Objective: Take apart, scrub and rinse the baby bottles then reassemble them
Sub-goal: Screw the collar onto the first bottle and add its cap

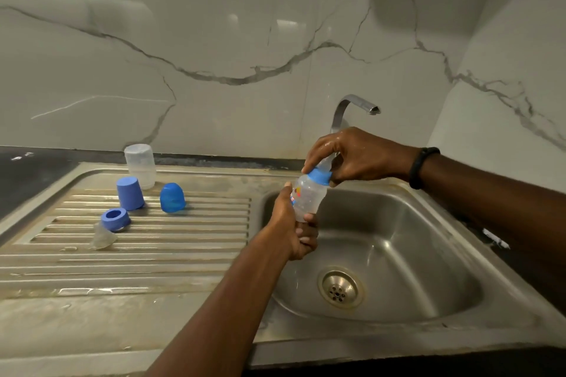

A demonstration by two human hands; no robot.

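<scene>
While the left hand (pixel 294 223) grips the lower part of a small clear baby bottle (pixel 307 197) from below, its fingers (pixel 307 217) curled round the base, the right hand (pixel 352 156) comes over the top and pinches the bottle's light blue screw ring (pixel 320 176) between thumb and fingers. The bottle is held tilted over the near left part of the steel sink basin (pixel 413 254), above and left of the drain (pixel 340 288). A clear teat seems to rise from the ring under the right palm, but it is mostly hidden. The right wrist wears a black band (pixel 421 167). Behind the hands a chrome tap (pixel 352 107) curves toward the right.

On the ribbed draining board (pixel 183 239) to the left stand an upturned clear bottle body (pixel 140 165), a periwinkle cap (pixel 130 193) just in front of it, and a brighter blue domed cap (pixel 172 197) to the right. Nearer, a periwinkle screw ring (pixel 115 219) touches a clear teat (pixel 102 237) lying on its side.
</scene>
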